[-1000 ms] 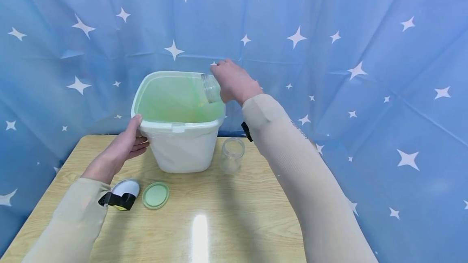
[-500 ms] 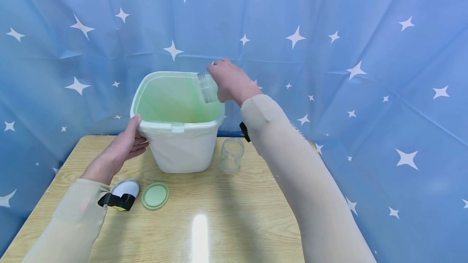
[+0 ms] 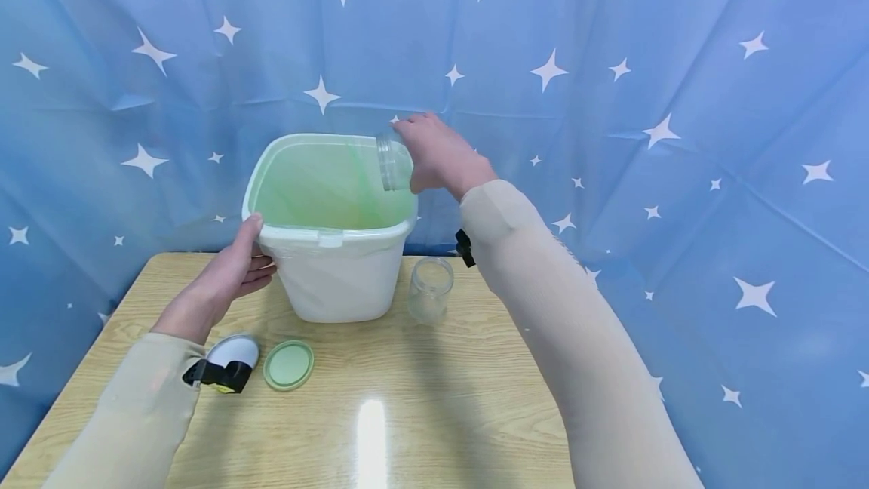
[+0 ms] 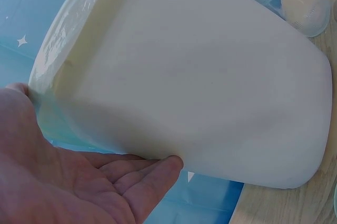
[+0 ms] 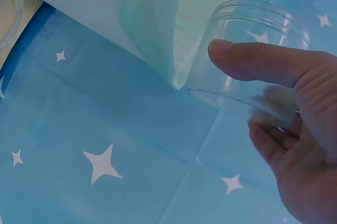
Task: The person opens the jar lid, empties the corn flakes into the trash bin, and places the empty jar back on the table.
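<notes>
My left hand holds the near left corner of a white bin. Its thumb lies on the rim while the fingers rest against the outer wall, as the left wrist view also shows. A pale green bag lines the bin and folds over its rim. Above the bin's right side, my right hand grips a clear jar tipped on its side, mouth toward the inside of the bin. In the right wrist view the thumb lies along the jar and no contents show in it. The bin's bottom is hidden.
A second clear jar stands upright on the wooden table, just right of the bin. A green round lid and a whitish round lid lie near my left wrist. Blue star-patterned cloth hangs behind the table.
A small yellowish bit seen below the jar's mouth a second ago is out of sight. My right hand and the jar shifted slightly left, then back right. My left hand stayed put.
</notes>
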{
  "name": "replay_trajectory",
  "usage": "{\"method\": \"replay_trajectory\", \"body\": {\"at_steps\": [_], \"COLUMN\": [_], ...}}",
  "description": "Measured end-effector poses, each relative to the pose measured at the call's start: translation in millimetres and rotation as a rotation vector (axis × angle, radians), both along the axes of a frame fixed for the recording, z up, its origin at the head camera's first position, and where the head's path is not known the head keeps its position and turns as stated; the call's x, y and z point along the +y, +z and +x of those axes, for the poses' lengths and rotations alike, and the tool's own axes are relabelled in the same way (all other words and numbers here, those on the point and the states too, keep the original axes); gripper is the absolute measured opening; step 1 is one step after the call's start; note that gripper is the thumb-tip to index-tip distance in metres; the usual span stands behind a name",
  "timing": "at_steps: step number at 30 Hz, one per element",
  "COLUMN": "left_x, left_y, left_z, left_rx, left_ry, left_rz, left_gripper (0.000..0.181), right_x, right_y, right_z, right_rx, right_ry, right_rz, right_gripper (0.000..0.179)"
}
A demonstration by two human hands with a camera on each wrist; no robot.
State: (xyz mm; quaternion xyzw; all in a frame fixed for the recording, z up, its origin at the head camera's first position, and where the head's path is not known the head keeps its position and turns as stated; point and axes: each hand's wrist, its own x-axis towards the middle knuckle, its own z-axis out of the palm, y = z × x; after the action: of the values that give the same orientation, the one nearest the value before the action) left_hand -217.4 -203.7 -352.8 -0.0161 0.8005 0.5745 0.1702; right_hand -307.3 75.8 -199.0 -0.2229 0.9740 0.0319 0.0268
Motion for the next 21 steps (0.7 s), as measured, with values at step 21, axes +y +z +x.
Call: {"method": "replay_trajectory", "body": {"at_steps": [21], "left_x": [1.2], "left_y": [0.6], "left_z": [1.2], "left_rx": [0.005], "left_ry": [-0.007], "left_rz": [-0.006], "left_gripper": [0.107], "right_x": [52.0], "right_y": [-16.8], "right_z": [-8.5], "right_rx": [-0.085], "right_ry": [-0.047], "right_rz": [-0.363], "right_gripper": [0.100]}}
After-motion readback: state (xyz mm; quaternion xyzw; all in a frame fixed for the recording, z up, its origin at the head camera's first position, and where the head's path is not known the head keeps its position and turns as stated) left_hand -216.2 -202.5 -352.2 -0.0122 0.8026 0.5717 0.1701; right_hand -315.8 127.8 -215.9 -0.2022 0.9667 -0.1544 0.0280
